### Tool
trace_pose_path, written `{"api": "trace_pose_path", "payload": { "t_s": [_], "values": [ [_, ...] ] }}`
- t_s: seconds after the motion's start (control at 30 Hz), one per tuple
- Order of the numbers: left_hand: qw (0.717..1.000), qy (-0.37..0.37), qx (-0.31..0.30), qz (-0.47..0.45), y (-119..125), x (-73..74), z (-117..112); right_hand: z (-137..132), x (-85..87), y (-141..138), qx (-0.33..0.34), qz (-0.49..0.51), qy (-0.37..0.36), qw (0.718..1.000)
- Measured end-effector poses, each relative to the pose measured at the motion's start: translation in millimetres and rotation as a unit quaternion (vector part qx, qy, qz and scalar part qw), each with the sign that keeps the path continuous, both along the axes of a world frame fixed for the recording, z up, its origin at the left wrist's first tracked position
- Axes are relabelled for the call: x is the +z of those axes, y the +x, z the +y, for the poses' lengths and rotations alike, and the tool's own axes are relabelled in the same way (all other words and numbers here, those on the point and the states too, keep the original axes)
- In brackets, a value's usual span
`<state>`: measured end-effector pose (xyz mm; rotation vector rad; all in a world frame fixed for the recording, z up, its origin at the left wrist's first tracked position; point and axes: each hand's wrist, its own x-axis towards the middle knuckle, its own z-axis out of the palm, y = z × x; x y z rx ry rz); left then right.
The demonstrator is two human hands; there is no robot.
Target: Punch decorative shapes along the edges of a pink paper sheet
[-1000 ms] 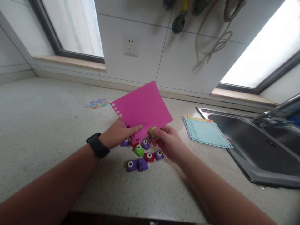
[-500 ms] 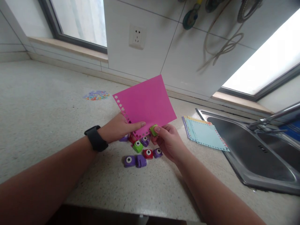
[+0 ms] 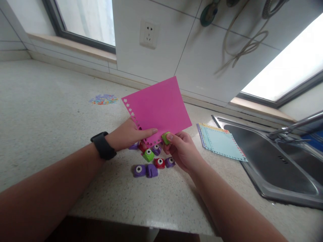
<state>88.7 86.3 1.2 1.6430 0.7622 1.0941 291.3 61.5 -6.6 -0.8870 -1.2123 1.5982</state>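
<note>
My left hand [image 3: 128, 137] pinches the lower left edge of a pink paper sheet [image 3: 158, 107], thumb on top, holding it above the counter. A row of small shapes is punched along the sheet's left and lower edges. My right hand [image 3: 180, 149] grips a small green punch [image 3: 165, 137] clamped on the sheet's bottom edge, thumb pressing on it. A black watch [image 3: 103, 145] sits on my left wrist. Under the hands lie several small punches: purple [image 3: 140, 170], green [image 3: 148, 155] and red [image 3: 159, 163].
A stack of punched coloured sheets [image 3: 220, 143], light blue on top, lies beside a steel sink [image 3: 277, 164] at the right. A pile of confetti [image 3: 104, 99] sits on the speckled counter [image 3: 50, 117] at the back left. A wall socket [image 3: 148, 33] and hanging cords are behind.
The pink sheet and both hands have risen slightly; the view has tipped down and closer. The green punch stays on the sheet's lower edge.
</note>
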Motion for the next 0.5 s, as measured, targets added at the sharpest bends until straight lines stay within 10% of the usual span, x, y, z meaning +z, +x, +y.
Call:
{"api": "trace_pose_path", "payload": {
  "t_s": [0.5],
  "values": [
    [1.000, 0.007, 0.002, -0.001, -0.5, -4.9, 2.1, 0.4, -1.4, -0.8, -0.001, -0.017, 0.018, 1.000]
  ]
}}
